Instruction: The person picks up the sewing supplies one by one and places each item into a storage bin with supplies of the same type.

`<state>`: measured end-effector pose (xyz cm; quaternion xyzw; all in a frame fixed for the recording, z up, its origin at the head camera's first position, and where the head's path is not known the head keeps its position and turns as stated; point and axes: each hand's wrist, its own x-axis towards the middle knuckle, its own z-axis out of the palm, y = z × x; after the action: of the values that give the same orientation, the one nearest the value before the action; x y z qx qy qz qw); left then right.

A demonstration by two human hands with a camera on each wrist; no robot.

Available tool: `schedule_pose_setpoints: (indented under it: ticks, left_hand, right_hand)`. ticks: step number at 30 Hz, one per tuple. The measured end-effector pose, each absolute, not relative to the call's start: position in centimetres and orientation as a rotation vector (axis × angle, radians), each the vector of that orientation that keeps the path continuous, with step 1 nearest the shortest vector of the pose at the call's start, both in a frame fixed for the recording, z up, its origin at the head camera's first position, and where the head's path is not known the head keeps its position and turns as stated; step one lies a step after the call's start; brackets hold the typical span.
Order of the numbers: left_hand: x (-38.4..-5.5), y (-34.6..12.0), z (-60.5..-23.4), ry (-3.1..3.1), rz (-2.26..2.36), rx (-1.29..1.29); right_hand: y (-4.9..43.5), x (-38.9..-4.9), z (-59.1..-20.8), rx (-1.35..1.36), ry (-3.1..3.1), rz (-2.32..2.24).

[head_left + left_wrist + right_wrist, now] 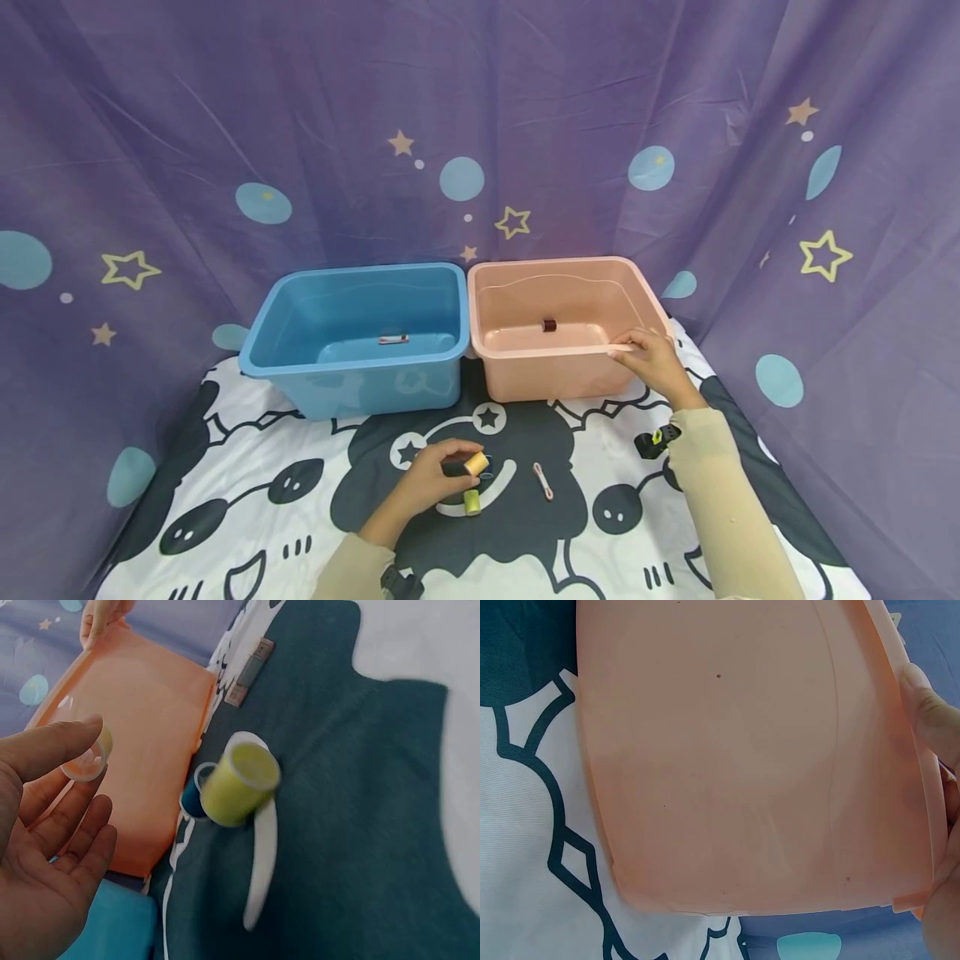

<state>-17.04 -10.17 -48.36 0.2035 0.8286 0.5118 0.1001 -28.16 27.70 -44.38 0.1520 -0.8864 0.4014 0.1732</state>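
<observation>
My left hand [427, 482] holds a yellow-orange thread spool [476, 463] between thumb and fingertips, above the dark patch of the cloth. In the left wrist view the held spool [106, 742] shows its pale round end. Just below it stands a yellow-green spool [472, 502], and a dark blue spool [192, 799] is beside that one. To their right lies a slim pink bundle with a grey middle band [543, 482]. My right hand [654, 365] grips the front rim of the pink bin [555, 372] near its right corner, thumb outside.
A blue bin [367, 392] stands left of the pink one, with a small slim pink-and-white bundle [393, 340] inside. A dark red spool [549, 325] lies in the pink bin. Purple curtains [480, 125] hang close behind both bins. Printed cloth [247, 517] covers the surface.
</observation>
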Motion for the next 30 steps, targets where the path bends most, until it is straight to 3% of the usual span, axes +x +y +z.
schedule_pose_setpoints:
  ticks: [4, 12, 30]
  left_hand:
    - [-17.4, -9.6, -48.0, 2.432, 1.532, 0.655]
    - [-18.9, -9.1, -50.7, 2.434, 1.56, 0.668]
    - [-19.9, -7.9, -49.2, 2.45, 1.596, 0.75]
  right_hand:
    - [27.8, -28.2, -44.4, 0.434, -2.511, 1.143]
    - [27.8, -28.1, -44.4, 0.443, -2.503, 1.144]
    - [27.7, -28.0, -44.3, 0.466, -2.49, 1.122]
